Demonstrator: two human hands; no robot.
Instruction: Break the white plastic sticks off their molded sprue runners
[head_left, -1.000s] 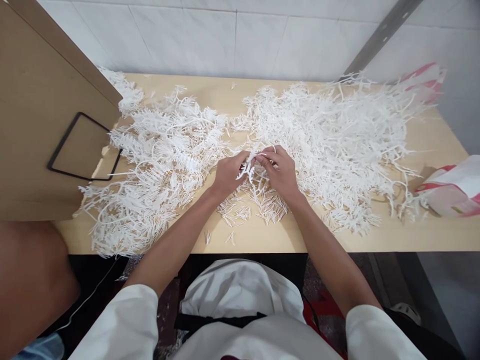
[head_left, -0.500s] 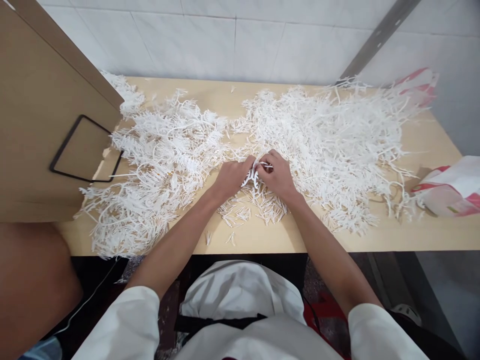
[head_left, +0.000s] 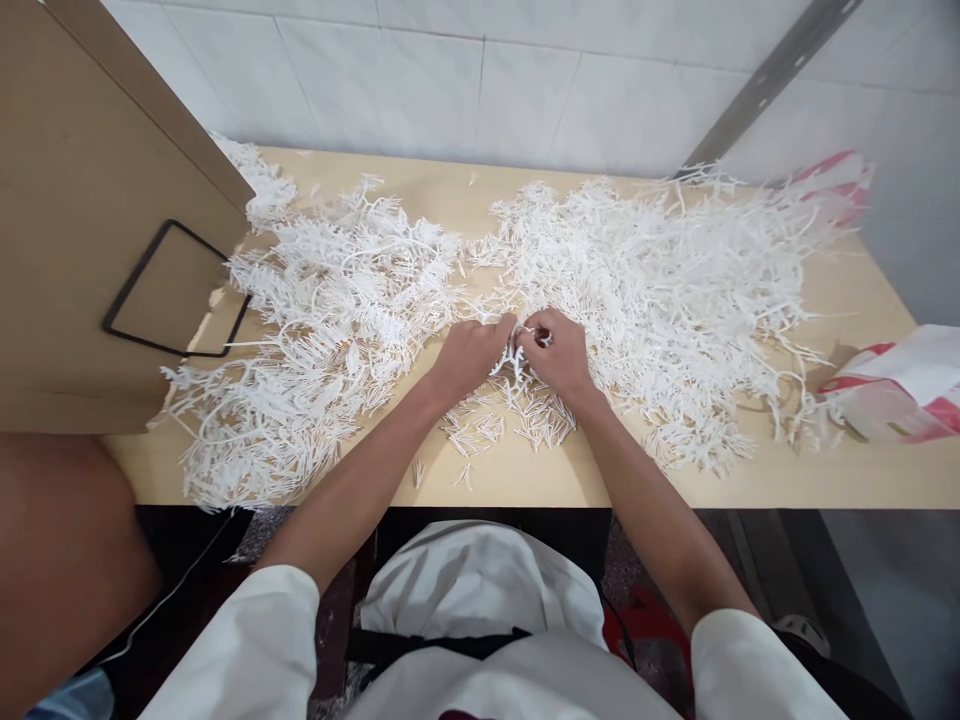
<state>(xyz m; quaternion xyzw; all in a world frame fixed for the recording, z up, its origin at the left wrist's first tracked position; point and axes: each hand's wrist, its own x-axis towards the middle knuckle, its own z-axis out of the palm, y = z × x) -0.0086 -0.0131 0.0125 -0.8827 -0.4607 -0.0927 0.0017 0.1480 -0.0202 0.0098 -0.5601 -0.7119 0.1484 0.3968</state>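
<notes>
Both of my hands meet over the middle of the table, pinching a white branched plastic piece (head_left: 510,366) between them. My left hand (head_left: 471,358) is closed on its left side, with the thumb and index finger near the top. My right hand (head_left: 559,352) grips the same piece from the right, fingers curled. Short prongs of the piece hang below the fingertips; the rest is hidden by the hands. Small loose white sprigs (head_left: 540,418) lie on the table just beneath.
A large heap of white branched pieces (head_left: 645,290) spreads to the right, another heap (head_left: 330,300) to the left. At the left stand a cardboard box (head_left: 97,220) and a black wire frame (head_left: 139,275). A red-and-white bag (head_left: 900,385) sits at the right edge. Someone's bare limb (head_left: 67,560) shows lower left.
Both hands stay together on the white piece, with only a slight shift of the fingers. The view has tilted slightly.
</notes>
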